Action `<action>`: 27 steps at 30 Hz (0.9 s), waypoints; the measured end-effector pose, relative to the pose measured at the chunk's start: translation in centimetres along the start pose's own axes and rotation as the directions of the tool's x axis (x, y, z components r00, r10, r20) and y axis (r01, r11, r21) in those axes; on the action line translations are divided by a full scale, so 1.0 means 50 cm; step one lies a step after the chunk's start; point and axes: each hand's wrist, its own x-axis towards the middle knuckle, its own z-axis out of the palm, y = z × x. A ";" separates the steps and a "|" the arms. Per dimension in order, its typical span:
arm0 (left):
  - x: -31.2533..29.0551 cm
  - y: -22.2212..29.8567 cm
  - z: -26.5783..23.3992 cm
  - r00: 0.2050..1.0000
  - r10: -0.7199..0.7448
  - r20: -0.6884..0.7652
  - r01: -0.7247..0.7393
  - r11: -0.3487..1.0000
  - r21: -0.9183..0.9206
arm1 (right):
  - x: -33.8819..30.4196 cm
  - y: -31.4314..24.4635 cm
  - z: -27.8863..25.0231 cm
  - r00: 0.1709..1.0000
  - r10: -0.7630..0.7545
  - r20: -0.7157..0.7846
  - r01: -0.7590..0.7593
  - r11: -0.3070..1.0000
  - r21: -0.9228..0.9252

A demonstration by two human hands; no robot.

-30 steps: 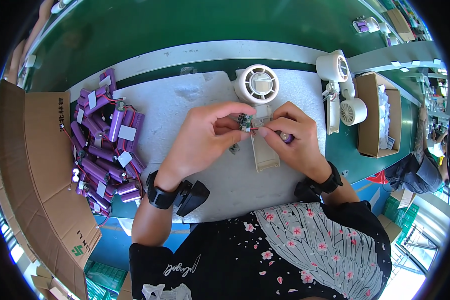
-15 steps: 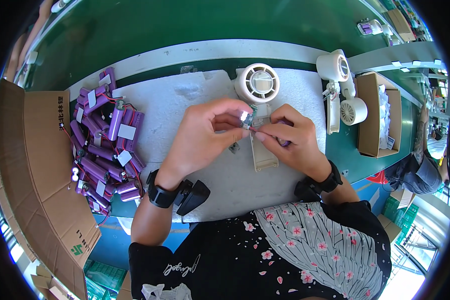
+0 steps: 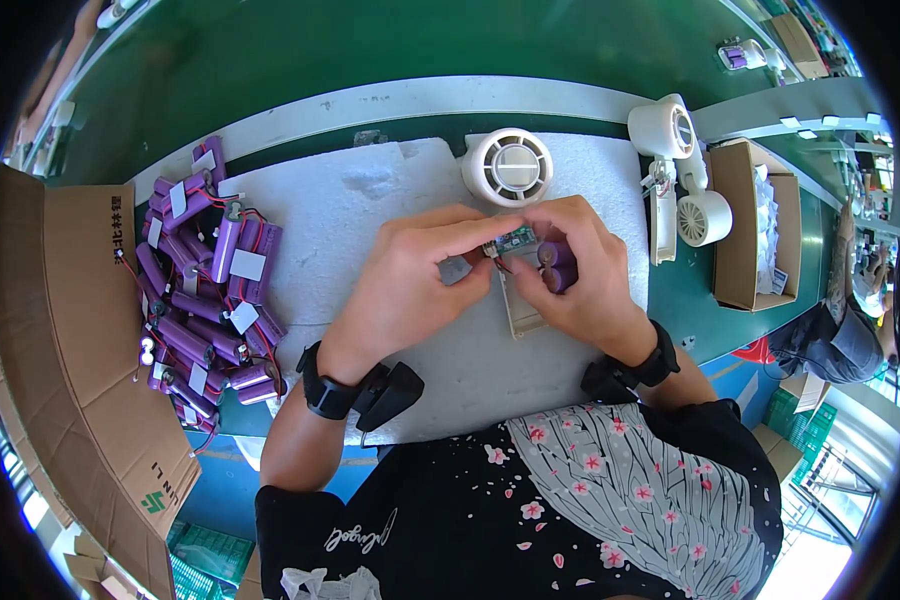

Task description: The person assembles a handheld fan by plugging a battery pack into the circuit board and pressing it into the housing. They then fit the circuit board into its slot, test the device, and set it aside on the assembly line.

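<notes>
My left hand (image 3: 410,268) is closed in a pinch at the left end of a small green circuit board (image 3: 515,240). My right hand (image 3: 602,285) curls around a purple battery pack (image 3: 558,266), its ends showing between thumb and fingers. The right fingertips also meet the board's upper edge, and thin wires run by the right thumb. Beneath both hands lies a cream fan handle shell (image 3: 522,312), partly covered by them. Just beyond them sits the round cream fan head (image 3: 508,168) with its grille facing up.
White foam sheets (image 3: 320,215) cover the work surface. At the left is a heap of purple battery packs (image 3: 185,325) with wires, beside an open cardboard box (image 3: 95,300). Several fan parts (image 3: 660,130) stand to the right, near a cardboard carton (image 3: 735,275) holding white pieces.
The circuit board has turned and shows its green face. My right fingers have moved up to its top edge, and the battery pack in that hand shows more.
</notes>
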 end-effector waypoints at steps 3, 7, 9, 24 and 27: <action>0.000 0.002 0.006 0.999 -0.027 -0.046 0.027 0.999 -0.017 | 0.001 0.004 0.001 0.998 -0.062 -0.021 0.061 0.998 -0.026; -0.005 -0.010 0.008 0.990 -0.134 -0.045 0.128 0.985 -0.114 | 0.000 0.002 -0.003 0.998 -0.069 0.014 0.070 0.994 -0.080; -0.002 -0.015 0.014 0.987 -0.107 -0.116 0.085 0.980 -0.180 | 0.000 0.006 0.000 0.998 -0.062 -0.012 0.061 0.995 -0.073; -0.005 -0.015 0.011 0.987 -0.076 -0.144 0.068 0.996 -0.062 | 0.003 0.002 0.003 1.000 0.016 -0.003 -0.016 0.996 -0.085; -0.003 -0.016 0.011 0.985 -0.059 -0.159 0.053 0.998 -0.043 | 0.005 0.005 0.004 0.999 -0.046 -0.028 0.044 0.995 -0.085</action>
